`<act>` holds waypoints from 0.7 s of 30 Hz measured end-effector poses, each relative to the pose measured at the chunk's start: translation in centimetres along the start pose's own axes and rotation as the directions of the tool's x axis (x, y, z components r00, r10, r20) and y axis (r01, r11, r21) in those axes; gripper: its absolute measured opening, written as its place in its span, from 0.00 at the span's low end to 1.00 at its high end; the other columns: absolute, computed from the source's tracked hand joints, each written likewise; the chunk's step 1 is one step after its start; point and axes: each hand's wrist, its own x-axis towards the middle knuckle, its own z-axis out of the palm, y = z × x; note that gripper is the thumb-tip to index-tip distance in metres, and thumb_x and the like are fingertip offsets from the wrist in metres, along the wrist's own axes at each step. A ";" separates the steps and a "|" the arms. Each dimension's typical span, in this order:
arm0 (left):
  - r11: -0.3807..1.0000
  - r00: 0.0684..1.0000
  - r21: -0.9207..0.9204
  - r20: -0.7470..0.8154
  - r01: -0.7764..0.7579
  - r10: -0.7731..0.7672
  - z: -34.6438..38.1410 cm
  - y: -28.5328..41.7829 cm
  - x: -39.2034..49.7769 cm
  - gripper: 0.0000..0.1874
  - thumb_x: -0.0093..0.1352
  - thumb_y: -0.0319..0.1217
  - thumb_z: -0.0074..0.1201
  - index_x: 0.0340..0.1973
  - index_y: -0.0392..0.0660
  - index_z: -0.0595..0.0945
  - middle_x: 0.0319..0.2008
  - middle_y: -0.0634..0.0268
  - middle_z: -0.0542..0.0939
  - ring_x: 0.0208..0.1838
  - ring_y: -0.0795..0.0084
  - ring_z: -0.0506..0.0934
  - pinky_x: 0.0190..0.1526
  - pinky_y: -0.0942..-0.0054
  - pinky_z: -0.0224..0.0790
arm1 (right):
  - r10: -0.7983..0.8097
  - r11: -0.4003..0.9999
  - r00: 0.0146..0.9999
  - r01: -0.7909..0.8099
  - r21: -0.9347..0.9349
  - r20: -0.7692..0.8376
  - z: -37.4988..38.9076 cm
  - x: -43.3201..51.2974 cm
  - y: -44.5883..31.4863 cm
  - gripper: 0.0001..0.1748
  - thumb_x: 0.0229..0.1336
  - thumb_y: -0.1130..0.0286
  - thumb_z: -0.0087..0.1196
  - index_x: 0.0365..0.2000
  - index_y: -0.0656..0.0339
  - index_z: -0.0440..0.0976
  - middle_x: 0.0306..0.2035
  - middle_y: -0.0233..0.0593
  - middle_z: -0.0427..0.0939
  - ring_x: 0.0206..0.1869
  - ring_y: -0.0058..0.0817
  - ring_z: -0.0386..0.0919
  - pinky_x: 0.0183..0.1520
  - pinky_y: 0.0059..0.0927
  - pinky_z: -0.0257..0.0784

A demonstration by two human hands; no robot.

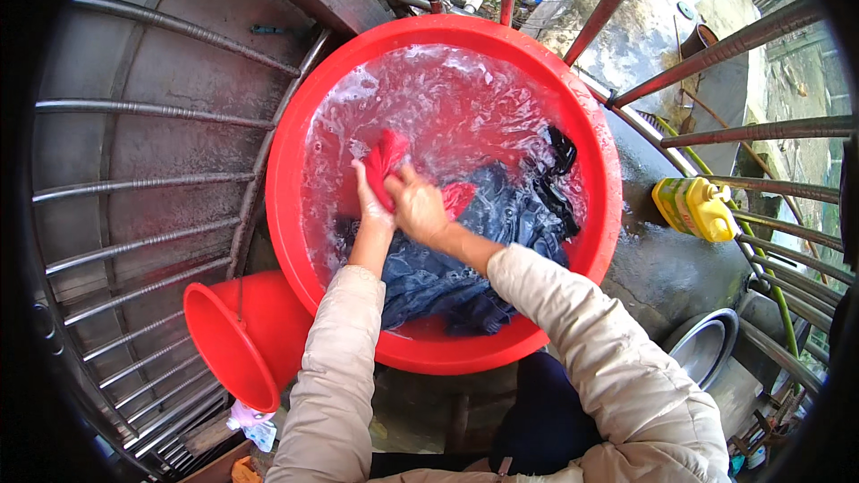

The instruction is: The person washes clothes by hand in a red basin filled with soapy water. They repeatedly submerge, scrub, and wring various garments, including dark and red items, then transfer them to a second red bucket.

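Note:
Both my hands grip a wet red cloth (387, 154) above the water in a large round red plastic tub (439, 357). My left hand (370, 198) supports the cloth from the left, its thumb side up. Clenched around its lower part is my right hand (417, 204), slightly blurred. A loose end of red cloth shows just beyond my right knuckles. Below and to the right, a dark blue garment (496, 215) lies soaked in the tub. Black fabric (560, 181) bunches against the tub's right side. Foamy water (436, 100) fills the far part.
A red bucket (268, 329) is tipped on its side against the tub at left. Metal railings (161, 184) enclose both sides. To the right are a yellow plastic jug (694, 209) and a metal basin (704, 349) on the wet floor (644, 275). A pinkish bottle (249, 416) stands below the bucket.

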 end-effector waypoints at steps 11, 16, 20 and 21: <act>0.989 0.992 0.073 -0.019 -0.125 0.127 0.6 0.6 -1.4 0.30 0.73 0.57 0.39 0.54 0.44 0.74 0.52 0.61 0.77 0.51 0.67 0.76 0.55 0.61 0.70 | -0.196 0.980 0.967 0.201 0.016 -0.161 -4.1 2.5 -4.5 0.16 0.60 0.57 0.53 0.24 0.56 0.77 0.27 0.45 0.77 0.24 0.44 0.78 0.23 0.44 0.73; 1.000 0.993 -0.011 -0.117 -0.019 0.018 4.3 1.0 -2.7 0.18 0.73 0.44 0.49 0.47 0.43 0.78 0.48 0.63 0.79 0.50 0.71 0.78 0.53 0.66 0.73 | -0.049 0.981 0.997 0.035 -0.191 -0.066 -3.8 6.6 1.8 0.21 0.63 0.57 0.46 0.20 0.57 0.77 0.20 0.50 0.78 0.25 0.50 0.79 0.29 0.47 0.76; 0.995 0.992 0.037 -0.078 -0.095 0.098 3.1 1.4 -3.4 0.25 0.69 0.45 0.58 0.55 0.42 0.75 0.52 0.60 0.78 0.56 0.67 0.76 0.61 0.61 0.67 | 0.435 0.870 0.895 -0.390 -0.302 0.097 -7.3 7.2 9.9 0.31 0.63 0.45 0.42 0.29 0.62 0.82 0.32 0.59 0.81 0.39 0.51 0.82 0.45 0.50 0.75; 0.997 0.997 -0.033 0.040 -0.070 0.072 2.1 1.9 -2.6 0.28 0.69 0.48 0.57 0.57 0.44 0.73 0.53 0.59 0.77 0.57 0.64 0.75 0.63 0.60 0.65 | 0.527 0.837 0.848 -0.509 -0.200 0.047 -8.7 7.2 11.7 0.35 0.63 0.41 0.41 0.30 0.65 0.82 0.33 0.62 0.81 0.43 0.52 0.81 0.49 0.50 0.73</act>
